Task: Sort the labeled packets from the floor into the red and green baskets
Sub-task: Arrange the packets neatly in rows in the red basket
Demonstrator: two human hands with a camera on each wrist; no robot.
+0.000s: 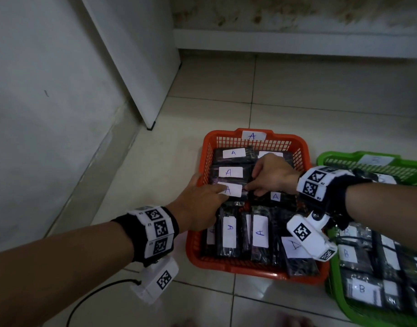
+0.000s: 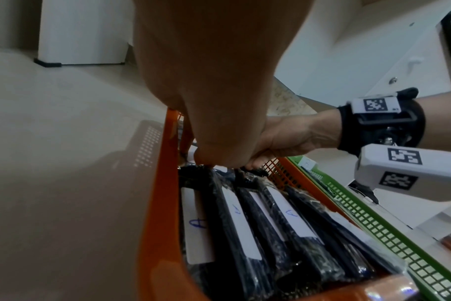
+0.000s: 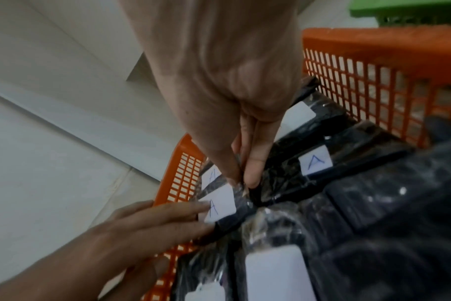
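The red basket [image 1: 257, 271] holds several dark packets with white "A" labels. One such packet [image 1: 235, 190] lies near its left wall. My left hand [image 1: 219, 192] rests straight fingers on its label, thumb by the basket's rim. My right hand [image 1: 252, 188] pinches the packet's right end. The right wrist view shows the right hand [image 3: 245, 179] pinching the plastic edge beside the label [image 3: 220, 205], with the left fingers [image 3: 173, 213] flat on it. The green basket [image 1: 337, 156] stands to the right with "B" packets [image 1: 361, 289].
A white cabinet [image 1: 143, 67] stands at the back left beside the wall. A black cable [image 1: 89, 296] runs over the tiled floor near my left forearm. The two baskets touch side by side [image 2: 373, 226].
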